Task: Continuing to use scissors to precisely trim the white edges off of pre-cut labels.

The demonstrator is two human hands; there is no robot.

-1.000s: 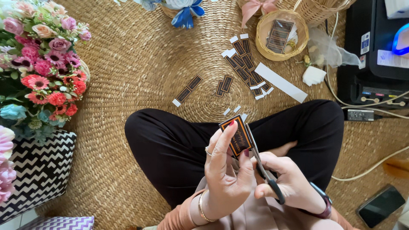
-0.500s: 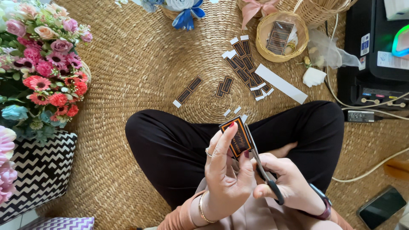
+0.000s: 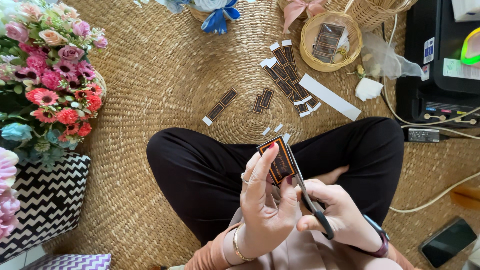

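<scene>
My left hand (image 3: 265,200) pinches a small dark label with an orange border (image 3: 278,161) between thumb and fingers, held up over my crossed legs. My right hand (image 3: 337,212) grips black-handled scissors (image 3: 307,195), whose blades run along the label's right edge. Several more dark labels (image 3: 287,80) and white paper offcuts lie scattered on the woven mat beyond my knees. A long white paper strip (image 3: 330,96) lies beside them.
A small wicker basket (image 3: 308,55) holding cut labels stands at the back. Flower bouquets (image 3: 47,75) in a zigzag-patterned box fill the left side. A black printer (image 3: 442,65) with cables sits at the right, and a phone (image 3: 446,241) lies near my right knee.
</scene>
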